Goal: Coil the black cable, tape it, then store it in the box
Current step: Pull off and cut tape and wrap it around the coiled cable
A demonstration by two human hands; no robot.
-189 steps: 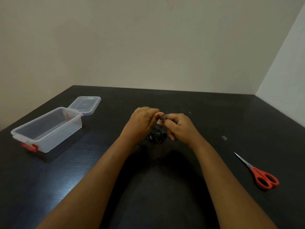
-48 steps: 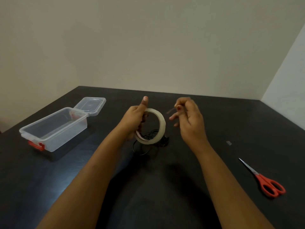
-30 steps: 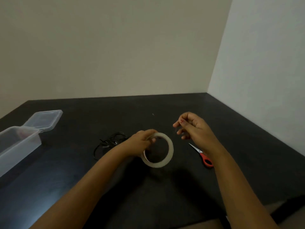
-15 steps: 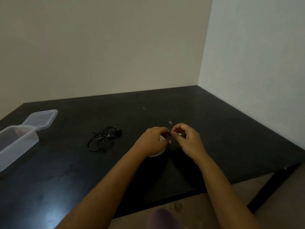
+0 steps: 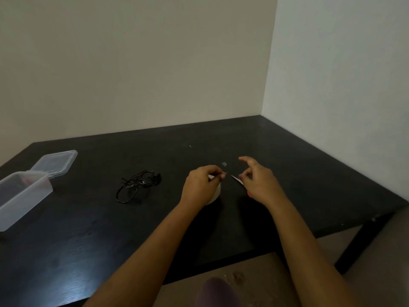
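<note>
Black cable (image 5: 139, 185) lay in a loose tangle on the dark table (image 5: 88, 240), not in any hand and well apart from every finger. Farthest left stood the clear plastic box (image 5: 22, 196) at the table's edge, its hinged lid (image 5: 55, 162) thrown open and lying flat behind it. The cable sat to the right of the box, on bare tabletop, with one loop hanging toward the near side and a bunch of strands on the far side. It was well clear of the box and nearer to the left hand than to the box, with a stretch of table between it and that hand.

Right of the cable, the left hand (image 5: 200, 187) was curled over a pale tape roll (image 5: 215, 196), most of the roll hidden under the palm. Its thumb and fingertips (image 5: 222, 174) were pinched together at the top of the roll, on what looked like the tape's edge. Just beyond them a small pale scrap (image 5: 224, 163) lay on the table. Then came the scissors (image 5: 236, 179), only a blade tip and a sliver of red handle showing. Above them hung the right hand (image 5: 260, 185), fingers loosely bent and spread, gripping nothing; whether it touched the scissors could not be told.
</note>
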